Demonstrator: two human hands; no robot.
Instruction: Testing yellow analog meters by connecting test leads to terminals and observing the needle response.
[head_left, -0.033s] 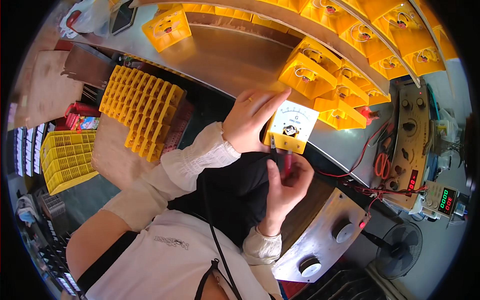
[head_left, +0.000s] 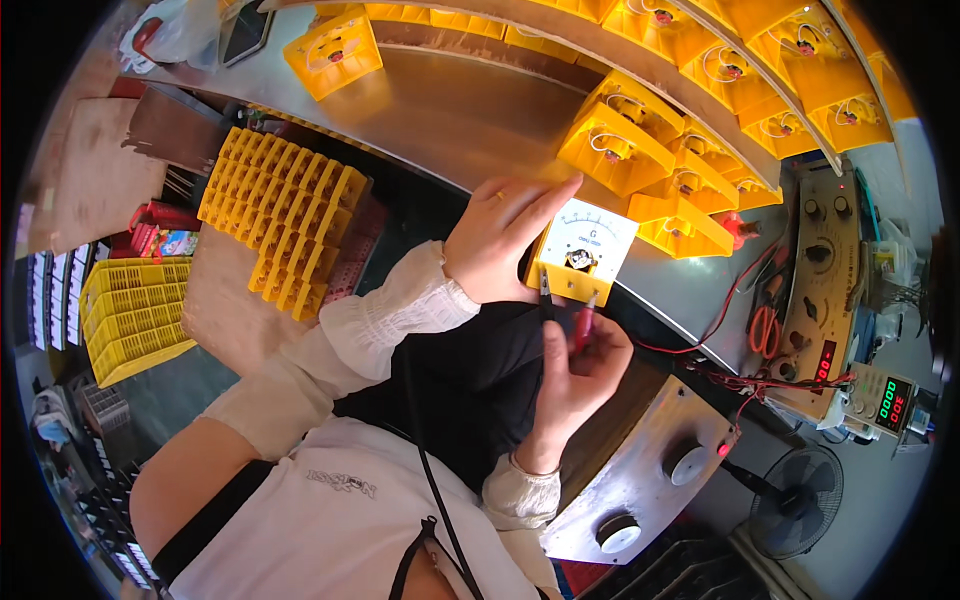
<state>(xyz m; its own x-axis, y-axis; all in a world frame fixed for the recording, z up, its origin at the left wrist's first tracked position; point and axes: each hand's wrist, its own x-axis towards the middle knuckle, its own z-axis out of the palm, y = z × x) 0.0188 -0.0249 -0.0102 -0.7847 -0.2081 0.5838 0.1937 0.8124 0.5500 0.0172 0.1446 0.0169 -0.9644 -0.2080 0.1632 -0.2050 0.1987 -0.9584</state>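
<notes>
A yellow-cased analog panel meter (head_left: 590, 240) with a white dial is held in my left hand (head_left: 498, 245), with the fingers closed along its left side. Below it, my right hand (head_left: 580, 378) pinches a red test probe (head_left: 583, 325) and a black test probe (head_left: 546, 300). The black probe's tip touches the left of the meter's lower edge. At the right-hand terminal along that edge is the red probe's tip; whether it presses on the metal is too small to tell.
More yellow meter housings (head_left: 620, 140) stand on the metal bench (head_left: 460, 110) and shelves. To the right are a test instrument (head_left: 815, 260), a power supply (head_left: 880, 395), red-handled scissors (head_left: 765, 330) and a fan (head_left: 800, 500). Stacked yellow parts (head_left: 285, 220) and a yellow crate (head_left: 135, 315) are at left.
The red probe has shifted right, from the middle of the meter's lower edge to its right-hand terminal. My right hand has moved slightly right with it. The black probe and meter stay nearly still.
</notes>
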